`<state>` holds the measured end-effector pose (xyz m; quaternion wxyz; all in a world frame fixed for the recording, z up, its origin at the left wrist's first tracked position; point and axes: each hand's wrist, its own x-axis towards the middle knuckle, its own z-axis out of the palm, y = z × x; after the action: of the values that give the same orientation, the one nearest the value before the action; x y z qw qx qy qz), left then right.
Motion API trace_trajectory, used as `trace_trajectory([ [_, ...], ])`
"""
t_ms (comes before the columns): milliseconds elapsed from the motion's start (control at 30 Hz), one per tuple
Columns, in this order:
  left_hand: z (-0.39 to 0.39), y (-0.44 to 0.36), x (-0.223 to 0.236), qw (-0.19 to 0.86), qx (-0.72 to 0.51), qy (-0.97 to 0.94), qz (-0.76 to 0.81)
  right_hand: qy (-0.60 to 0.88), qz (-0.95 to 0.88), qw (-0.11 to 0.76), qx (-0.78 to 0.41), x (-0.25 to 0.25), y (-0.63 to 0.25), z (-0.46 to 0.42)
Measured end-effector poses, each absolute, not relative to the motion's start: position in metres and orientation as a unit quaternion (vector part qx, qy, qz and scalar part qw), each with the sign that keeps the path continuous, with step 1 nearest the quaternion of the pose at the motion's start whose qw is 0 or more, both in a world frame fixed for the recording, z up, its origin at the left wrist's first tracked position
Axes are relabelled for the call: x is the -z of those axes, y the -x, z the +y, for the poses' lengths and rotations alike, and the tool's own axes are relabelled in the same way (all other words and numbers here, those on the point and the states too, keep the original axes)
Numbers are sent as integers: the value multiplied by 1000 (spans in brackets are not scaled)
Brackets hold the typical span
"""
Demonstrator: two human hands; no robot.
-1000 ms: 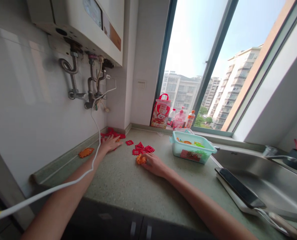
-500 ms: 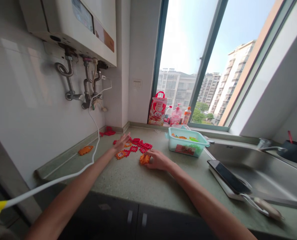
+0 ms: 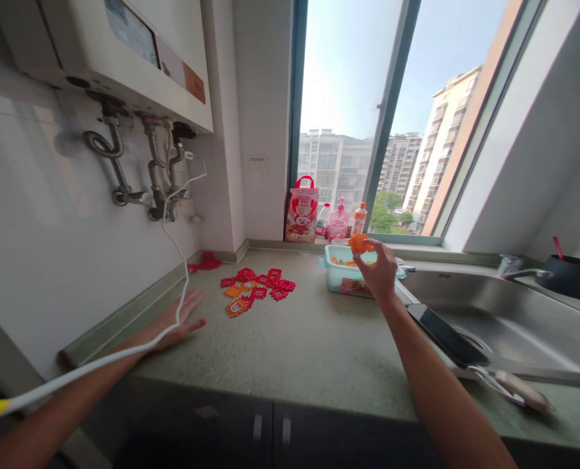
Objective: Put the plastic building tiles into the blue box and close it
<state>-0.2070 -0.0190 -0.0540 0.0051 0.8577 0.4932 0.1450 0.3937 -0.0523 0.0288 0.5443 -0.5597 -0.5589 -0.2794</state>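
Head cam: R hand grips orange pcs above tub rim; L hand empty, nr wall.

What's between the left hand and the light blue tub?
In the head view, a bunch of red and orange pieces lies on the counter between the left hand and the tub.

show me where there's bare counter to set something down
The widest bare patch of counter lies between the left hand and right forearm, running back between the red and orange pieces and the tub. It is crowded beside the sink, with the phone, and on the sill, with the bag and bottles.
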Motion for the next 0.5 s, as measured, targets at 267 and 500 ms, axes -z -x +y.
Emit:
trace_trajectory([
  [267,-27,76,32,54,-111,-940,319,564,-629,509,165,-63,-344,-94],
  [500,19,32,35,57,-122,-946,295,371,-746,546,84,-101,-260,-276],
])
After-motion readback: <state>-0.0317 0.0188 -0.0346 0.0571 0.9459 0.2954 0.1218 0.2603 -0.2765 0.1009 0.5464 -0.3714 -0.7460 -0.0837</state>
